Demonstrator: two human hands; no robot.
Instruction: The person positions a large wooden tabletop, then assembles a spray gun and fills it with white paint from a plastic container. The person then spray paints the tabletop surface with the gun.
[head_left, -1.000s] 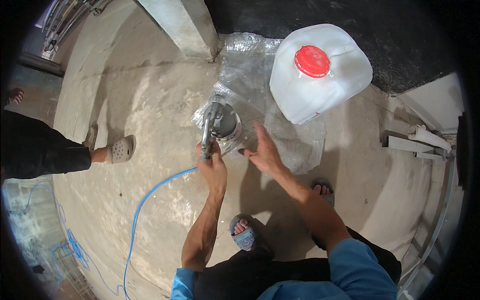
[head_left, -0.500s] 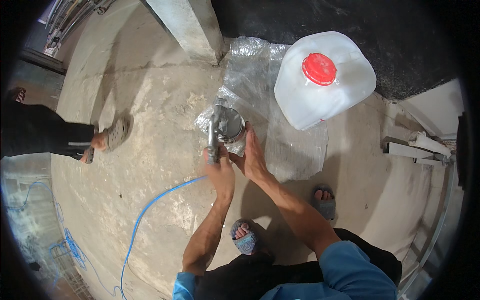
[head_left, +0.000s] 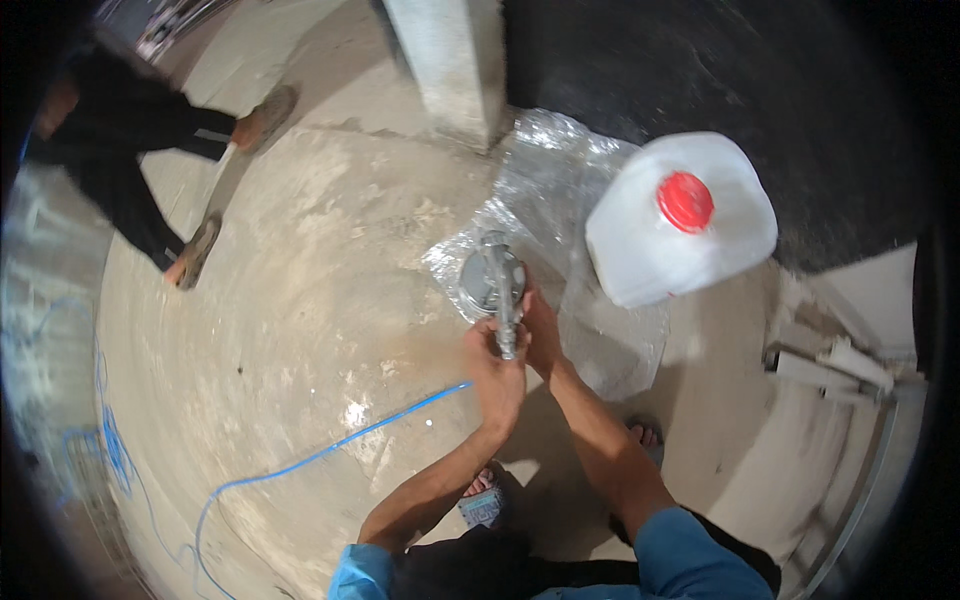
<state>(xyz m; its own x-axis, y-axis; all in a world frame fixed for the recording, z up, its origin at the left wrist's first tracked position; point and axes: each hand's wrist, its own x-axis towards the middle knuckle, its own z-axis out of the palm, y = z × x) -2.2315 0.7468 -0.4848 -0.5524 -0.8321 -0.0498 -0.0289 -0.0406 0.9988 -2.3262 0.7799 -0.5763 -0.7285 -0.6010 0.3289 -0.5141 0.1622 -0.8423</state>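
A grey metal spray gun (head_left: 503,290) with a round cup (head_left: 478,280) under it is above the clear plastic sheet. My left hand (head_left: 497,375) is closed round the gun's handle end, and a blue hose (head_left: 345,440) runs from beneath that hand toward the lower left. On the cup's right side, my right hand (head_left: 542,330) is wrapped against it, its fingertips partly hidden. Whether the cup touches the sheet I cannot tell.
A white plastic jug (head_left: 690,255) with a red cap stands on the plastic sheet (head_left: 620,345) at right. Behind are a pale post (head_left: 460,80) and a black surface (head_left: 700,70). Another person's legs (head_left: 130,190) are at far left. Metal profiles (head_left: 825,370) lie at right.
The view has shifted, so the floor things appear farther right and lower. The spray gun now lies over the cup's right part. The other person's legs have spread into a stride.
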